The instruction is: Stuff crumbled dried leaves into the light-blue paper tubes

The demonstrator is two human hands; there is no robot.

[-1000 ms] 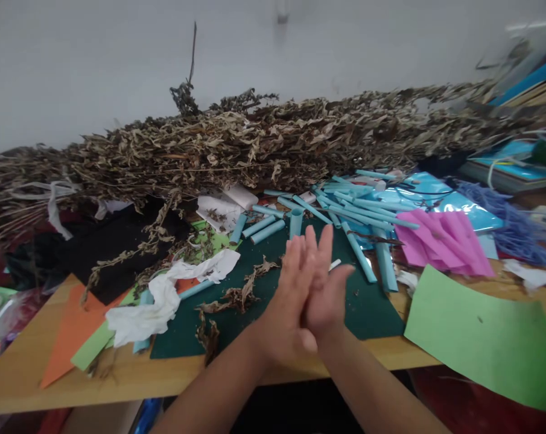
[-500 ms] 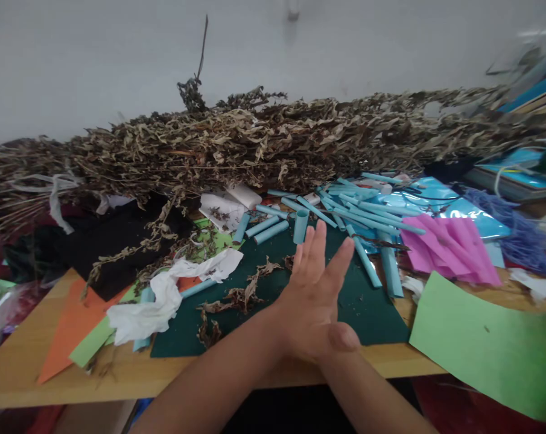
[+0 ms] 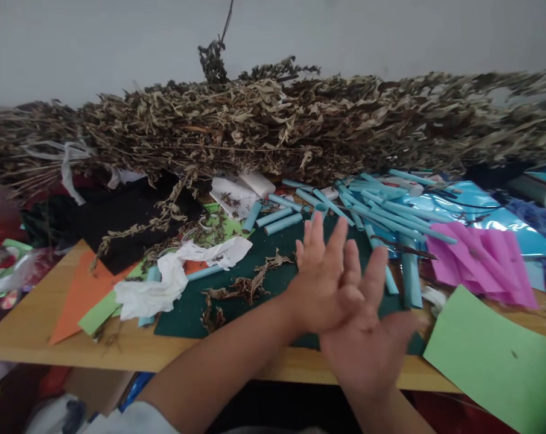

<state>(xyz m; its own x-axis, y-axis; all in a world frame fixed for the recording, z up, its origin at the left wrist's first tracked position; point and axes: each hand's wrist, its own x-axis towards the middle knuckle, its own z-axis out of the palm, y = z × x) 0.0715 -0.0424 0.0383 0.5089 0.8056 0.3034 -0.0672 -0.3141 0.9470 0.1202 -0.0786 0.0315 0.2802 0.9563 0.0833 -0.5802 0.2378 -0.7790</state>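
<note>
My left hand point(image 3: 322, 280) reaches in from the left with its fingers stretched out. It lies against my right hand point(image 3: 367, 343), covering part of the right palm and fingers. The right palm faces up, its fingers spread and its thumb pointing out to the right. I see nothing held in either hand. Both are above the dark green sheet point(image 3: 177, 319). Just beyond the left fingertips is a light blue paper tube point(image 3: 320, 208). Brown dried leaves point(image 3: 250, 286) lie on the sheet, left of my hands.
A long heap of dried plants point(image 3: 254, 126) runs along the wall. Several blue paper tubes point(image 3: 390, 211) are piled near pink folded paper point(image 3: 481, 259). Light green paper point(image 3: 494, 355) overhangs the table edge point(image 3: 132, 355). Crumpled white tissue point(image 3: 164, 283) and orange paper point(image 3: 78, 289) lie left.
My right hand has opened out and shifted right from behind my left hand, so its fingers and palm now show. The camera view has tilted down and swung slightly left.
</note>
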